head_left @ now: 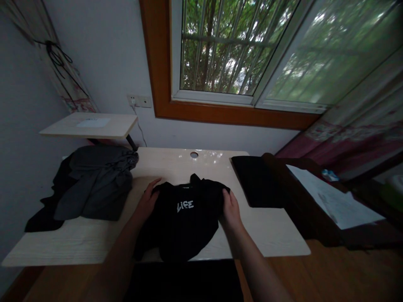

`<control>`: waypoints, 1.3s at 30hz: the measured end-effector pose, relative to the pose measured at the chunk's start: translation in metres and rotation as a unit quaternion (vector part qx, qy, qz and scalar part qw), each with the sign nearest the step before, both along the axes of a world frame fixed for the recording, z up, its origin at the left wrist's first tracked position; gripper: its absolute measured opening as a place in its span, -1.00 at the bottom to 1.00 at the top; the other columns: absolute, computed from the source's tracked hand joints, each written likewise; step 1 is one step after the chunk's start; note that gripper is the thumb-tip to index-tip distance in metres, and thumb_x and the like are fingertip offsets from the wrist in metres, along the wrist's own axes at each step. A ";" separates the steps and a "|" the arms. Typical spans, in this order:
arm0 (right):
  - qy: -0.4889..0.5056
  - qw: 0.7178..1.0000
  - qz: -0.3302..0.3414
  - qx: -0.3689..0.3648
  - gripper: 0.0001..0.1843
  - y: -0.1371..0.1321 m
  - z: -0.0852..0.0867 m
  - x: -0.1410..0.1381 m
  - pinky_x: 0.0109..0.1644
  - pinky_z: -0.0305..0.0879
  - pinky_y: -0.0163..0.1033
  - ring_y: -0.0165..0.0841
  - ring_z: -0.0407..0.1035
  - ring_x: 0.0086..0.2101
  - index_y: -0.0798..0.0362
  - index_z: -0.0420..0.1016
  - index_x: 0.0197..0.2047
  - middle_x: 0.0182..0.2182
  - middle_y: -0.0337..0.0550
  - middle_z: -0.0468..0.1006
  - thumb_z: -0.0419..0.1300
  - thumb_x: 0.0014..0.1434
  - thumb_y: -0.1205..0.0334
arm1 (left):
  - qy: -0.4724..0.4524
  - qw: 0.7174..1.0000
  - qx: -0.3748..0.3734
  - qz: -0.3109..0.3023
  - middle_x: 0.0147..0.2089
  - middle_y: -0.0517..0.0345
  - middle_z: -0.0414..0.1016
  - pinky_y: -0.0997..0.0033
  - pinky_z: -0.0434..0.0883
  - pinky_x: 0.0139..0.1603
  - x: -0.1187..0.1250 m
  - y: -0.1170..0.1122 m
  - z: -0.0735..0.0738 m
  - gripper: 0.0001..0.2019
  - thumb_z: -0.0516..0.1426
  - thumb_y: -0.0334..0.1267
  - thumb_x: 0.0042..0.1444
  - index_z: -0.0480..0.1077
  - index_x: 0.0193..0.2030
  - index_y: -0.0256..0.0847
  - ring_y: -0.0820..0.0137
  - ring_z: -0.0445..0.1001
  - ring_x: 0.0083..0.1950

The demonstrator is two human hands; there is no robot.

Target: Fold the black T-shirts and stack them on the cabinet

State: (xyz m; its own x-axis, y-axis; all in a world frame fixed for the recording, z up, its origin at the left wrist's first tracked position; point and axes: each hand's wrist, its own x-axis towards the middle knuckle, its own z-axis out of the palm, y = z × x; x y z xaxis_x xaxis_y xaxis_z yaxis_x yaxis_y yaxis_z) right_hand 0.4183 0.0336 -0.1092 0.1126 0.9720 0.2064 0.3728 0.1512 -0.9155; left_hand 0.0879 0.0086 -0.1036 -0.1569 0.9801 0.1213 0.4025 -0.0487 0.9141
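A black shirt with white "LIFE" lettering on its chest lies crumpled on the pale wooden desk, its collar towards the window. My left hand grips the cloth at the shirt's left shoulder, with part of the fingers hidden behind the fabric. On the opposite side, my right hand pinches the other shoulder, thumb on top. The shirt's lower part bunches at the near edge of the desk.
Dark grey and black clothes are heaped on the desk's left side, by a small raised shelf. A flat black item lies at the right. Beyond it, white papers rest on dark furniture. A cable hole sits near the back.
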 end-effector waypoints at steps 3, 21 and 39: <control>0.148 0.986 -0.057 -0.054 -0.48 0.003 0.017 0.018 0.13 0.43 -0.11 -0.18 0.46 0.08 0.00 0.49 0.11 0.05 -0.05 0.61 0.03 0.35 -0.19 | -0.034 0.997 -0.054 -0.035 0.11 0.05 0.59 0.20 0.54 0.07 -0.018 -0.010 0.017 -0.43 0.08 -0.14 0.24 0.26 0.39 -0.08 0.22 0.58 0.04; 0.288 0.955 0.062 -0.024 -0.31 0.074 0.111 0.036 0.13 0.45 0.04 -0.20 0.37 0.23 -0.38 0.18 0.39 0.32 -0.20 0.40 0.04 0.28 -0.36 | -0.015 0.982 0.163 0.096 0.39 -0.16 0.31 -0.03 0.31 0.38 -0.046 0.051 0.111 -0.39 0.07 -0.17 0.27 0.12 0.45 -0.17 0.19 0.39 0.35; -0.292 0.923 0.229 0.100 -0.48 -0.012 -0.007 0.055 0.26 0.25 0.16 -0.01 0.24 0.21 -0.14 0.53 0.15 0.23 0.00 0.40 0.43 0.12 0.09 | 0.389 0.901 0.049 -0.187 0.23 0.00 0.43 -0.09 0.32 0.25 0.034 -0.078 -0.005 -0.45 0.35 -0.20 0.05 0.42 0.21 -0.03 0.03 0.30 0.24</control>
State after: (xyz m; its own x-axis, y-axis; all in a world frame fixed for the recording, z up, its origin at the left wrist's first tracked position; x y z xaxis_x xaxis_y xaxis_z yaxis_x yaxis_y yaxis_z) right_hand 0.4730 0.0213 -0.1162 -0.4880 0.8261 0.2818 0.6487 0.5592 -0.5162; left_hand 0.1220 -0.0695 -0.1089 0.3527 0.9252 0.1400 0.8580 -0.3795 0.3462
